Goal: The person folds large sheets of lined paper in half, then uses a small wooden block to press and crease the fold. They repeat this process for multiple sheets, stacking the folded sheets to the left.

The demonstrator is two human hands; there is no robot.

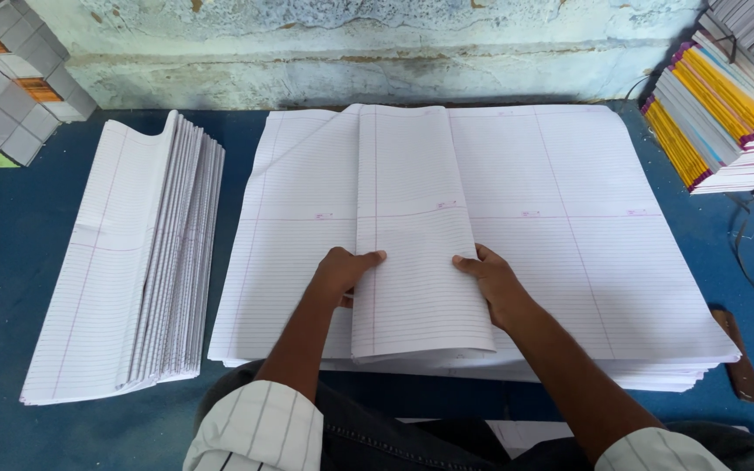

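A long folded sheet of white ruled paper [416, 235] lies lengthwise on top of a big stack of flat ruled sheets [604, 244]. My left hand [344, 272] grips the folded sheet's left edge, thumb on top. Its right edge is pinched by my right hand [490, 281], fingers curled over the fold. To the left, a fanned pile of folded ruled sheets [137, 262] rests on the blue table [10, 235].
Stacked notebooks with coloured spines [717, 113] stand at the right. Grey paper blocks [10, 78] are piled at the far left corner. A brown-handled tool [739, 353] lies by the stack's right edge. A worn wall [359, 52] runs behind the table.
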